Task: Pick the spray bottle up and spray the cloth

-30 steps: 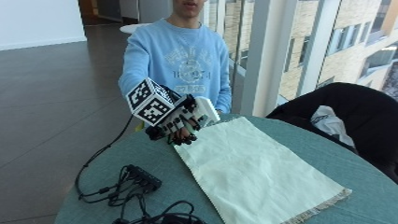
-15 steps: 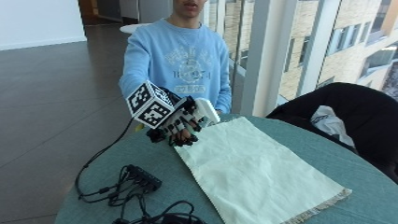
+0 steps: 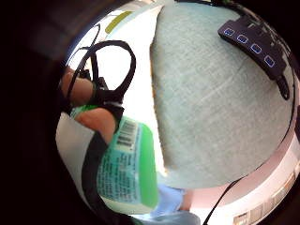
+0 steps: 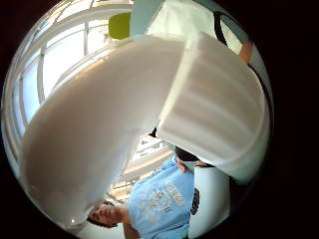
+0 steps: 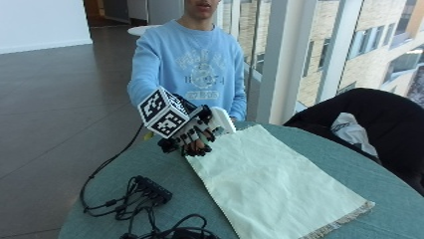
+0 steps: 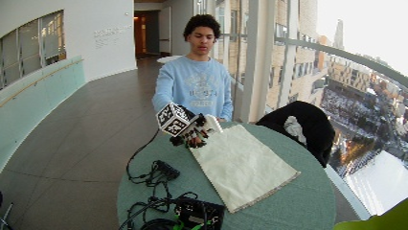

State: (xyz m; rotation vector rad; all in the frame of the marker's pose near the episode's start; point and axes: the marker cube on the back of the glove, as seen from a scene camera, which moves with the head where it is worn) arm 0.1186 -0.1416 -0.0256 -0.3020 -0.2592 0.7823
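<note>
My gloved right hand [image 5: 193, 133] grips the spray bottle [image 5: 221, 119] just above the table, at the cloth's near-left corner by the person. The bottle's white spray head sticks out past the fingers toward the cloth. In the little finger side palm view the bottle's green body [image 3: 129, 171] with its barcode label lies against my palm, fingers [image 3: 96, 119] curled round it. The white spray head [image 4: 149, 114] fills the thumb side palm view. The cream cloth [image 5: 271, 179] lies flat and spread across the round teal table [image 5: 391, 199], also seen in the wide outside view as cloth [image 6: 242, 165].
A black cable hub [image 5: 154, 188] and tangled cables lie on the table left of the cloth. A black box [image 6: 199, 213] sits at the table's front edge. A dark jacket over a chair [image 5: 361, 112] stands at the far right.
</note>
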